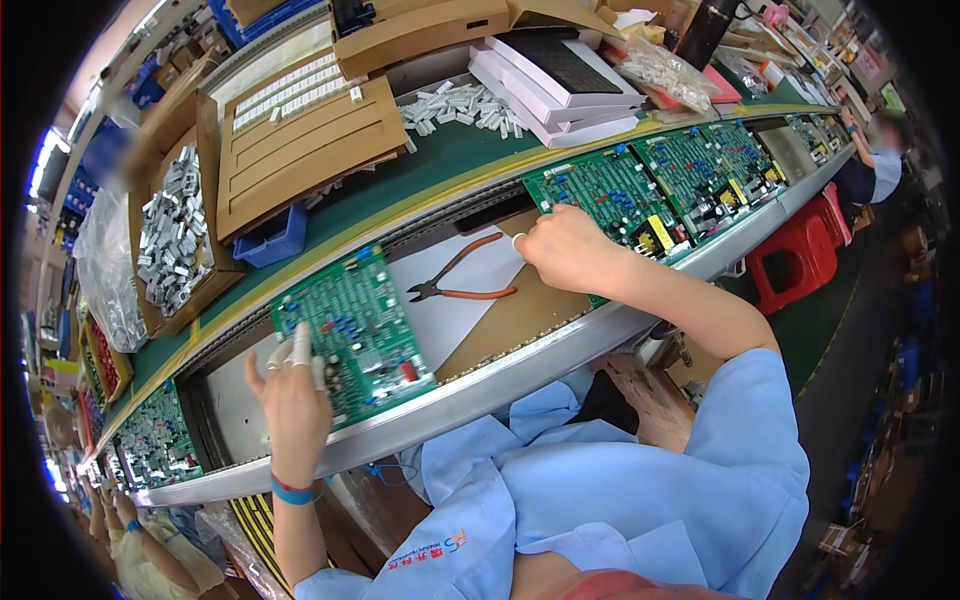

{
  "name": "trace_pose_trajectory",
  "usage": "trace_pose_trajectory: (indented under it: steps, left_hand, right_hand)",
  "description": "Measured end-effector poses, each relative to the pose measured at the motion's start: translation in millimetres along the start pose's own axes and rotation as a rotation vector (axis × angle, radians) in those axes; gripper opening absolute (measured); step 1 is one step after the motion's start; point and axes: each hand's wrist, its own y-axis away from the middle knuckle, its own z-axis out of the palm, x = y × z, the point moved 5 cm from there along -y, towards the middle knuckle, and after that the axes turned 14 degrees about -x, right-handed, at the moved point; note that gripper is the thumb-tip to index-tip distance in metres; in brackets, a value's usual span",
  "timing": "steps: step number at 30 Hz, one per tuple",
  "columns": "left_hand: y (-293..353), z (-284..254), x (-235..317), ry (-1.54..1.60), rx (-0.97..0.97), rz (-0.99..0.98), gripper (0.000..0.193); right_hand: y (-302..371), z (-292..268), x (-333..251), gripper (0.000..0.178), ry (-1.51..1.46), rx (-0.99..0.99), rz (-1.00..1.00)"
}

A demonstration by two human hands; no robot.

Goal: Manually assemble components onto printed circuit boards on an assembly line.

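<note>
A green circuit board sits across the conveyor rails in front of me. My left hand is at its left edge, with fingers stretched out and white covers on some fingertips; a blue band circles that wrist. To the right, my right hand is curled closed over the left edge of another green circuit board. Its fingertips are hidden, so what they hold cannot be made out. Between the two boards, orange-handled cutters lie with handles spread on white paper and brown cardboard.
More circuit boards line the conveyor rightward, and others leftward. Behind the rail stand a carton of grey-white parts, a blue bin, loose white parts and stacked white trays. A red stool and co-workers are beyond.
</note>
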Motion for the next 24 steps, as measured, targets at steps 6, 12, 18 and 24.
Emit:
trace_pose_trajectory:
  steps: [6,12,18,24]
  left_hand:
    - [-26.0,1.4,56.5,0.027,0.001,0.168,0.042]
    - [-44.2,2.2,96.7,0.022,-0.018,0.198,0.044]
    - [-81.9,-24.5,91.9,0.015,0.207,0.253,0.031]
    - [-154.0,-2.1,2.7,-0.069,0.324,0.118,0.028]
  right_hand:
    - [8.8,2.0,12.8,0.007,-0.015,0.002,0.038]
    - [15.6,3.2,21.1,0.003,0.016,0.018,0.112]
    - [29.4,7.8,42.5,0.009,0.012,0.034,0.226]
    - [40.7,7.0,64.2,0.004,0.063,0.067,0.294]
